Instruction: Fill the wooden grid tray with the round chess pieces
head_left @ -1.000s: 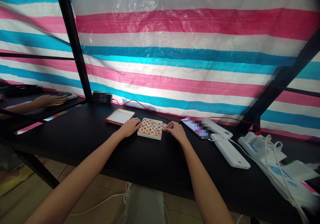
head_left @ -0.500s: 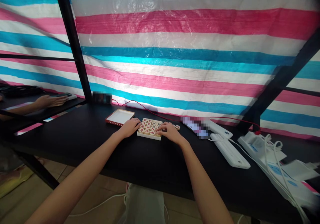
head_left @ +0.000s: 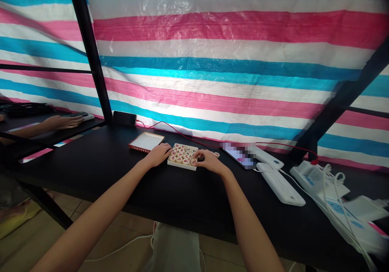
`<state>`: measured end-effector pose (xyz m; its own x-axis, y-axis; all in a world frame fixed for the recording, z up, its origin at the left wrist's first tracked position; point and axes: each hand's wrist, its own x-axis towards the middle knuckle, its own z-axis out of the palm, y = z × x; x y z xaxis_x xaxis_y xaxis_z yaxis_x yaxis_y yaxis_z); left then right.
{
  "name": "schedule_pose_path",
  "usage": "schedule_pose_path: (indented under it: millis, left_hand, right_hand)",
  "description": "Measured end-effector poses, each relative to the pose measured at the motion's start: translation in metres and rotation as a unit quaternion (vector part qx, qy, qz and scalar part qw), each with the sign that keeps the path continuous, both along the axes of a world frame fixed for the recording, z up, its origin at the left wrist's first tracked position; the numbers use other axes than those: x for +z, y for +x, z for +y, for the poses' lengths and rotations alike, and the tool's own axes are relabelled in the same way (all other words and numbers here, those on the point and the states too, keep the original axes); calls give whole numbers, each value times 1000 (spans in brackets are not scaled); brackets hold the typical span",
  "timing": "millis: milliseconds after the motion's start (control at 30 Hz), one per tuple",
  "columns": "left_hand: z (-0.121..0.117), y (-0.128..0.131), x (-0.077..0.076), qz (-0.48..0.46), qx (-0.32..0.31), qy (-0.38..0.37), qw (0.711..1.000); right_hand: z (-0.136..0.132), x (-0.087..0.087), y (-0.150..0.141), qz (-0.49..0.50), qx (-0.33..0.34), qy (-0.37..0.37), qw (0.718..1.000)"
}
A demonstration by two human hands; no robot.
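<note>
A shallow white box (head_left: 182,166) holds rows of round Chinese chess pieces (head_left: 179,159), mostly with red characters and some dark ones towards the back right. My left hand (head_left: 159,153) rests at the box's left side, fingers stretched forward and holding nothing. At the front right corner, my right hand (head_left: 209,160) has its thumb and curled fingers closed about a Chinese chess piece (head_left: 193,162) in the box. Part of the box's right side is hidden by that hand. One loose piece (head_left: 216,155) lies on the black table (head_left: 121,170) just beyond it.
A red-rimmed lid (head_left: 146,141) lies upside down at the back left. A phone (head_left: 124,118) leans near the frame post. To the right are another phone (head_left: 238,156), white power banks (head_left: 281,185) and a power strip (head_left: 330,203) with cables. Another person's hand (head_left: 62,123) is far left.
My right hand has shifted slightly right, showing more of the piece in the front right corner and its red character. My left hand stays beside the box.
</note>
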<state>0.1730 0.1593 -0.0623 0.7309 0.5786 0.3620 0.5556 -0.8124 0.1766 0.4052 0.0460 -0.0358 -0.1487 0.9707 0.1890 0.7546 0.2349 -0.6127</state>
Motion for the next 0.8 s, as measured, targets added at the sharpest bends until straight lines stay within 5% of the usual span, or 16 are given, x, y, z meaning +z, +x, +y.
schedule_pose_path:
  millis: [133,267,567,700,800]
  left_hand:
    - [0,0,1,-2,1,-3,1000]
    - [-2,0,2,-4,-1,-6,1000]
    - [-6,0,8,0,38,-8,999]
    - [-53,-12,28,-156,78,-23,984]
    - [-122,-44,19,-322,133,-4,937]
  right_hand:
    - [2,0,1,85,12,0,996]
    - [5,-1,14,117,-54,39,991]
    - [8,-16,41,134,-157,-62,977]
    - [8,-18,40,129,-169,-55,976]
    - [8,-20,38,119,-175,-48,976]
